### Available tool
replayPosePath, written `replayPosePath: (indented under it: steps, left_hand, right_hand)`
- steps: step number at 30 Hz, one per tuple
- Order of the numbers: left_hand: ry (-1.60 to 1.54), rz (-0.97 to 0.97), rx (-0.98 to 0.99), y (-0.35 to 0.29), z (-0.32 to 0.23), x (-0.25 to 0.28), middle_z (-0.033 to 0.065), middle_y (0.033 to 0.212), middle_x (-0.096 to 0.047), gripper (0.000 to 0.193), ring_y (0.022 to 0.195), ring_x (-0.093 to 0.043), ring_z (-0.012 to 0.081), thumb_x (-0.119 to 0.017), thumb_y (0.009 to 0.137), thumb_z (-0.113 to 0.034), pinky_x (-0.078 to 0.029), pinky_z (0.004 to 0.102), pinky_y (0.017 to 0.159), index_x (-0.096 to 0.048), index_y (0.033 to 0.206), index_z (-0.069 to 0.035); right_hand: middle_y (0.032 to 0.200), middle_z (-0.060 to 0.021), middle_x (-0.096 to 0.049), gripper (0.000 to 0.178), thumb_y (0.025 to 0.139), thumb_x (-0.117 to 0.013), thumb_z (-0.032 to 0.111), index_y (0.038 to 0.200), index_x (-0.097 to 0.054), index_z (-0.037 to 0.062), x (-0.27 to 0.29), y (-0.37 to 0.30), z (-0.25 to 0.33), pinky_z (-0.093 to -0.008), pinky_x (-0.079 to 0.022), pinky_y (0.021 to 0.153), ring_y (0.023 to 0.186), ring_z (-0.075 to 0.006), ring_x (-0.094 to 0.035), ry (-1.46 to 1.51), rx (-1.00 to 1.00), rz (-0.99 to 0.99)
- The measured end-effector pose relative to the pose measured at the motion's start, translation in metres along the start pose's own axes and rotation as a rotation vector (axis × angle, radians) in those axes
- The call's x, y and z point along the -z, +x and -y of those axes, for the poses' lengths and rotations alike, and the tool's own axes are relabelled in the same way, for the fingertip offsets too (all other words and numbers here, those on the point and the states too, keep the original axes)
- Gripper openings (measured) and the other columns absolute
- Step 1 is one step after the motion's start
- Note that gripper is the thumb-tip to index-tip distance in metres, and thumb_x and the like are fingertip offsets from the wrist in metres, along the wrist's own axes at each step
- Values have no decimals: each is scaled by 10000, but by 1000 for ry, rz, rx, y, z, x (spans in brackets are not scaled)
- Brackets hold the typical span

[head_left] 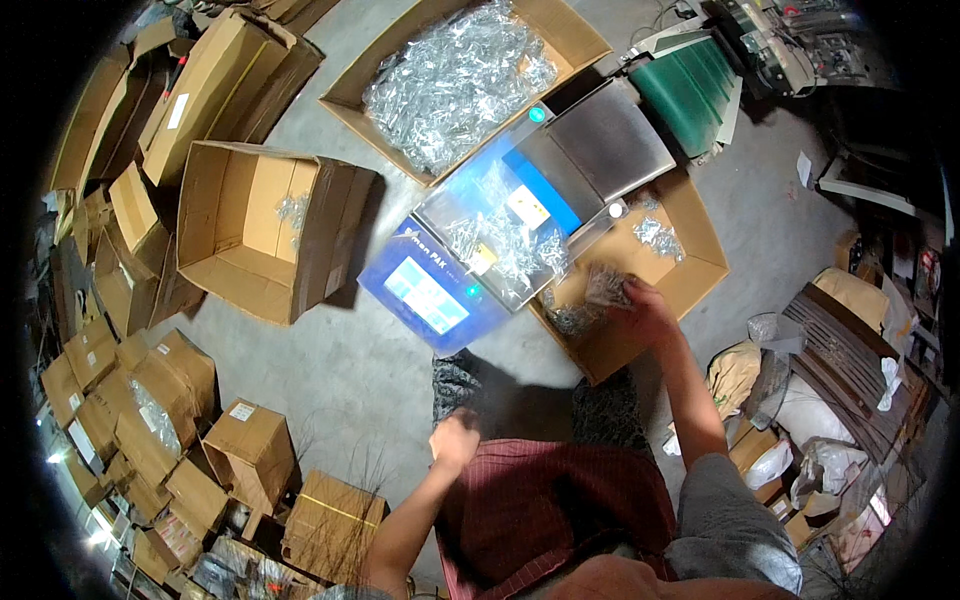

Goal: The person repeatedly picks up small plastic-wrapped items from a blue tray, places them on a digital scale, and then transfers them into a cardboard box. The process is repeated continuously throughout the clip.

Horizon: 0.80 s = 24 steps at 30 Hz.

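I count two hands of mine, left grip (455,440) and right grip (650,310). The right has one clear packet (607,287). Below it, one open carton (705,240); left-ahead, one blue machine (395,262) with one lit screen (426,295); farther ahead, one green belt (684,100). Well left, one tilted box (222,232); far left-ahead, one large carton (568,28), its heaped packets (455,80) uncountable.

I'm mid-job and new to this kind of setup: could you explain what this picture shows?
There's no robot here: these are a person's bare hands, seen by a head-worn camera looking down. Its wide lens bends straight edges. The left hand, loosely closed, is beside the dark red apron. The right hand holds a small clear packet at an open carton. More clear packets lie on the blue machine; a green conveyor belt stands beyond it.
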<state>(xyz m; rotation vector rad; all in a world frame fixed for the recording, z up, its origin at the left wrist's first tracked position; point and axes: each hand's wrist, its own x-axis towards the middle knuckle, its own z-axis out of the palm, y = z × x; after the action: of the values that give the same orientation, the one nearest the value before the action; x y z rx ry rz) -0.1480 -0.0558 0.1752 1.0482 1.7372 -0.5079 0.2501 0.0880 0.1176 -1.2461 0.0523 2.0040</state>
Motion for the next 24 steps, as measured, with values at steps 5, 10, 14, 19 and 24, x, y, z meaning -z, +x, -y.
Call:
replayPosePath:
  steps: [5, 10, 14, 19, 24]
  left_hand:
    - [34, 22, 5, 3, -5, 1, 157, 1046, -691, 276, 1007, -646, 344, -551, 844, -252, -498, 456, 879, -688, 1079, -206]
    - [5, -41, 18, 3, 7, -9, 155, 1069, -684, 292, 1014, -640, 352, -567, 832, -246, -494, 457, 887, -668, 1101, -200]
    - [12, -11, -17, 0, 2, -11, 157, 1074, -682, 322, 1024, -634, 358, -588, 823, -260, -490, 457, 890, -635, 1131, -179]
    - [-48, -74, -96, 6, 13, -33, 130, 1104, -651, 378, 1036, -611, 354, -630, 814, -196, -488, 459, 860, -569, 1186, -158]
    - [-259, -149, -122, 0, -6, -34, 125, 1026, -663, 370, 932, -658, 309, -663, 801, -151, -505, 398, 827, -575, 1159, -114]
  right_hand:
    - [1182, -112, -605, 389, 963, -508, 173, 1325, -482, 33, -45, -4, 40, -375, -525, 866, 1029, -244, -614, -137, 209, -39]
    - [1227, -111, -611, 399, 966, -495, 148, 1334, -471, -5, -100, 4, 58, -357, -499, 910, 1017, -222, -625, -252, 243, -28]
    - [1291, -146, -568, 439, 977, -511, 235, 1345, -465, 0, 11, 49, 30, -372, -471, 942, 1040, -246, -611, -516, 347, -182]
    - [1458, -259, -362, 580, 940, -541, 279, 1442, -375, 41, 222, 110, -62, -530, -376, 1043, 1268, -409, -448, -1942, 346, -501]
    - [1488, -279, -253, 875, 769, -702, 322, 1482, -255, 82, 258, 159, -118, -513, -310, 1090, 1339, -429, -303, -1129, 181, -534]
